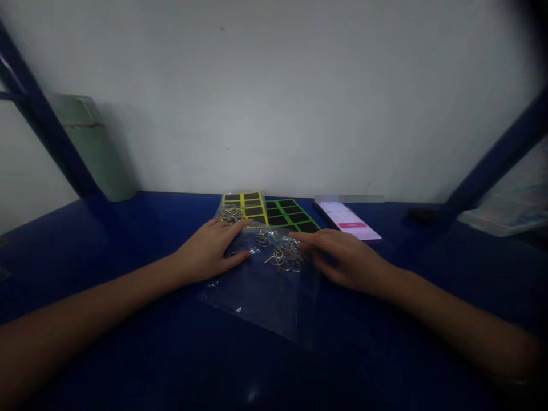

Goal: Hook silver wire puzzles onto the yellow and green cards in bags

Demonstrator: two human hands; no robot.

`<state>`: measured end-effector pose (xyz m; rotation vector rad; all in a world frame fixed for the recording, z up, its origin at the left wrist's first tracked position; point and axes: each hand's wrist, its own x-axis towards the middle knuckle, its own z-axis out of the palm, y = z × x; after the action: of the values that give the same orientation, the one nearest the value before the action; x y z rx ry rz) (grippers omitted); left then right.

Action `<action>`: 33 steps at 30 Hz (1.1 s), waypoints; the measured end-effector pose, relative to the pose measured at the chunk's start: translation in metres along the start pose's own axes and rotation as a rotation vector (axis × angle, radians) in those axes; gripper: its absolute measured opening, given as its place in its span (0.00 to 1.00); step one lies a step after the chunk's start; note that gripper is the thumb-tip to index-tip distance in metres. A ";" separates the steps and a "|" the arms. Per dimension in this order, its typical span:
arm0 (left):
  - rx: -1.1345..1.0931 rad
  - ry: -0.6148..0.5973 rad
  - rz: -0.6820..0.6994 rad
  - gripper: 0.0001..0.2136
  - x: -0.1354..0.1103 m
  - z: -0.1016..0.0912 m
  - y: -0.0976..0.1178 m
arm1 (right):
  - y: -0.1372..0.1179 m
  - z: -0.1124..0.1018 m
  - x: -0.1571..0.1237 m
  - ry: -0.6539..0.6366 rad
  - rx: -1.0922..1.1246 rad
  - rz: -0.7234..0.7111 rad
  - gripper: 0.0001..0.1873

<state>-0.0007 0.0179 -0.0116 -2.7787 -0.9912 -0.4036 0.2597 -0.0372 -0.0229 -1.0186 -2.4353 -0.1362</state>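
A clear plastic bag [261, 302] lies flat on the blue table, with a heap of small curved silver metal pieces [285, 257] at its right side. They look like hooks or rings; the exact kind is too blurred to tell. My left hand [209, 248] rests on the bag's upper left edge, thumb stretched away from the fingers. At the right of the heap is my right hand [346, 257], its index finger extended onto the bag and its thumb apart. More silver pieces [231, 213] sit just beyond my left fingers, over a yellow-and-black sheet [252, 204].
Behind the hands lies a green-and-black sheet [293, 212], beside a lit phone [349, 221]. A pale green bottle [100, 151] stands at the back left. A clear plastic container [505, 220] and a small dark object [422, 215] are at the right. Blue posts [496, 151] flank the table.
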 end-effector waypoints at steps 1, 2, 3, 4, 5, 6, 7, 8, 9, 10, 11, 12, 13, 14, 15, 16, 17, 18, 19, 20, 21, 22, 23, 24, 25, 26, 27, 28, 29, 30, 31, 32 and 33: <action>-0.011 0.008 0.006 0.24 0.000 0.001 0.000 | 0.000 0.000 0.000 -0.008 -0.010 -0.003 0.25; -0.027 0.020 0.008 0.23 0.000 0.001 -0.001 | 0.000 0.000 0.000 -0.014 -0.020 -0.008 0.25; -0.053 0.028 0.001 0.23 0.000 0.002 -0.001 | 0.000 0.000 0.000 -0.018 -0.031 -0.014 0.25; -0.088 0.033 -0.017 0.23 0.000 0.003 -0.002 | 0.001 0.000 0.000 -0.019 -0.041 -0.024 0.25; -0.131 0.040 -0.042 0.24 0.000 0.003 -0.002 | 0.001 0.000 0.000 -0.025 -0.051 -0.036 0.25; -0.180 0.051 -0.065 0.24 0.000 0.004 -0.003 | 0.001 0.000 0.000 -0.034 -0.061 -0.048 0.25; -0.231 0.069 -0.083 0.24 0.000 0.004 -0.003 | 0.001 -0.001 0.000 -0.045 -0.069 -0.057 0.24; -0.278 0.092 -0.095 0.23 0.000 0.004 -0.003 | 0.000 -0.001 0.000 -0.056 -0.074 -0.064 0.23; -0.317 0.120 -0.105 0.22 0.000 0.003 -0.003 | 0.000 -0.002 0.001 -0.066 -0.073 -0.070 0.22; -0.351 0.148 -0.109 0.20 0.001 0.002 -0.002 | -0.001 -0.002 0.001 -0.075 -0.068 -0.075 0.22; -0.377 0.168 -0.113 0.19 0.001 0.001 0.000 | -0.002 -0.003 0.001 -0.081 -0.059 -0.081 0.21; -0.395 0.183 -0.118 0.18 0.001 -0.001 0.001 | -0.003 -0.004 0.002 -0.085 -0.052 -0.087 0.21; -0.406 0.192 -0.123 0.18 0.001 -0.004 0.004 | -0.004 -0.004 0.002 -0.088 -0.048 -0.092 0.21; -0.407 0.199 -0.130 0.18 0.001 -0.007 0.006 | -0.005 -0.005 0.002 -0.087 -0.049 -0.095 0.21; -0.409 0.204 -0.139 0.18 0.001 -0.010 0.009 | -0.006 -0.005 0.003 -0.084 -0.051 -0.101 0.22; -0.418 0.211 -0.149 0.17 0.001 -0.013 0.012 | -0.006 -0.006 0.003 -0.073 -0.054 -0.110 0.22; -0.438 0.224 -0.154 0.17 0.001 -0.017 0.014 | -0.007 -0.006 0.003 -0.053 -0.056 -0.120 0.23; -0.459 0.235 -0.160 0.17 0.001 -0.020 0.017 | -0.007 -0.006 0.003 -0.027 -0.059 -0.133 0.24; -0.482 0.242 -0.165 0.17 0.001 -0.023 0.019 | -0.008 -0.006 0.003 -0.001 -0.062 -0.147 0.26; -0.506 0.254 -0.169 0.17 0.001 -0.025 0.021 | -0.008 -0.007 0.003 0.027 -0.067 -0.162 0.26; -0.531 0.264 -0.175 0.17 0.001 -0.027 0.023 | -0.008 -0.007 0.003 0.058 -0.075 -0.178 0.27; -0.556 0.276 -0.182 0.17 0.001 -0.029 0.024 | -0.009 -0.007 0.002 0.091 -0.089 -0.194 0.29; -0.580 0.289 -0.190 0.17 0.001 -0.031 0.025 | -0.009 -0.007 0.002 0.132 -0.105 -0.216 0.30; -0.602 0.300 -0.197 0.17 0.001 -0.033 0.026 | -0.009 -0.007 0.001 0.182 -0.120 -0.242 0.31; -0.620 0.311 -0.205 0.16 0.001 -0.035 0.027 | -0.009 -0.008 0.000 0.238 -0.130 -0.266 0.32; -0.632 0.326 -0.214 0.16 0.001 -0.037 0.028 | -0.009 -0.008 -0.001 0.293 -0.134 -0.287 0.33; -0.640 0.340 -0.223 0.16 0.001 -0.039 0.028 | -0.009 -0.008 -0.003 0.336 -0.131 -0.297 0.33; -0.648 0.358 -0.234 0.16 0.001 -0.041 0.029 | -0.008 -0.008 -0.004 0.366 -0.121 -0.298 0.33; -0.658 0.374 -0.248 0.16 0.002 -0.043 0.029 | -0.007 -0.007 -0.004 0.376 -0.110 -0.294 0.33; -0.668 0.385 -0.265 0.17 0.002 -0.046 0.029 | -0.006 -0.007 -0.005 0.368 -0.101 -0.286 0.32; -0.681 0.390 -0.285 0.17 0.003 -0.047 0.029 | -0.005 -0.006 -0.005 0.355 -0.095 -0.279 0.32; -0.692 0.387 -0.303 0.18 0.004 -0.048 0.027 | -0.004 -0.005 -0.006 0.339 -0.091 -0.276 0.31; -0.699 0.372 -0.320 0.18 0.004 -0.048 0.025 | -0.003 -0.004 -0.005 0.324 -0.089 -0.271 0.31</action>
<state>0.0089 -0.0103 0.0341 -2.8927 -1.3983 -1.5066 0.2627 -0.0439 -0.0213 -0.6386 -2.2688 -0.4676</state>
